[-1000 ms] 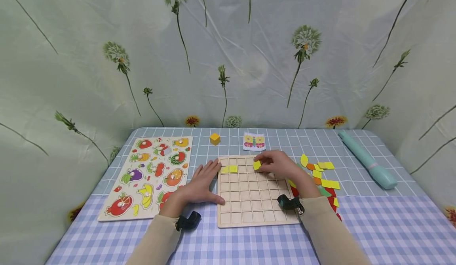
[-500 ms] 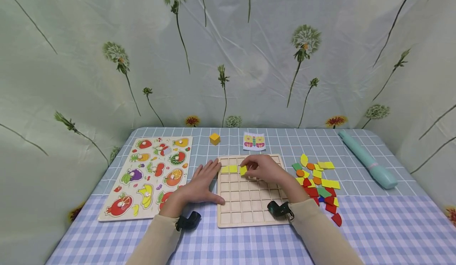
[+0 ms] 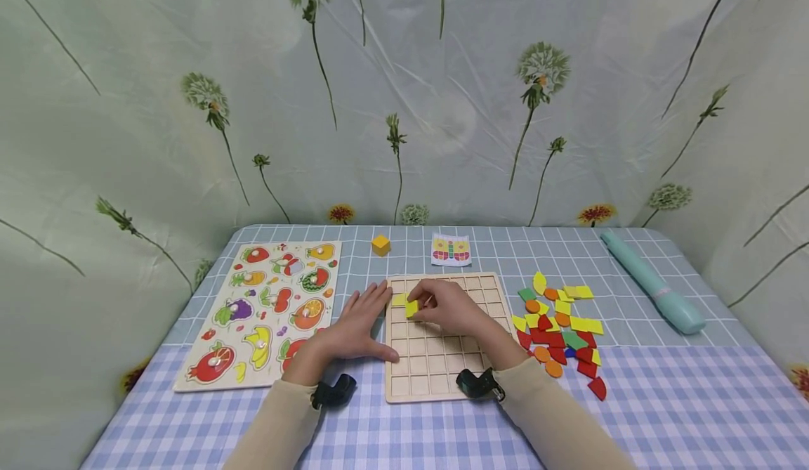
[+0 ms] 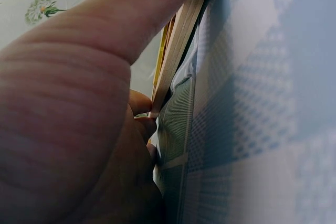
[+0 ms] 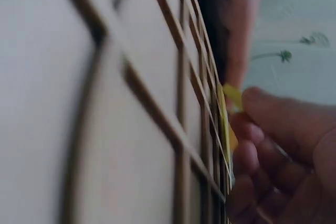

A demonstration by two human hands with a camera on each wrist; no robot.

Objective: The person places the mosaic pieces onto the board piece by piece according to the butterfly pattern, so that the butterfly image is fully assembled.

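Your right hand [image 3: 449, 308] pinches a small yellow tile [image 3: 411, 309] between thumb and fingers, holding it over the board [image 3: 436, 368], near that board's far left corner. The tile sits tilted in your grip; whether it touches the grid beneath, you cannot tell from here. Just left of it, another yellow piece [image 3: 398, 300] lies in the leftmost column of the board, in the second row from the far edge. Your left hand [image 3: 354, 329] is spread at the board's left side, thumb and fingertips against the edge. To the left of the board you have a fruit puzzle [image 3: 272, 380], lying flat. Beyond the board's far edge stand an orange cube [image 3: 380, 246], toward the left, and a butterfly card [image 3: 451, 251] lying just past the edge. Right of the board, loose pieces [image 3: 556, 338] in red, yellow, orange, green and blue lie in a scatter on the counter [image 3: 663, 400], some overlapping. Farther right of the board, well apart from it, lies a turquoise tube [image 3: 654, 284].
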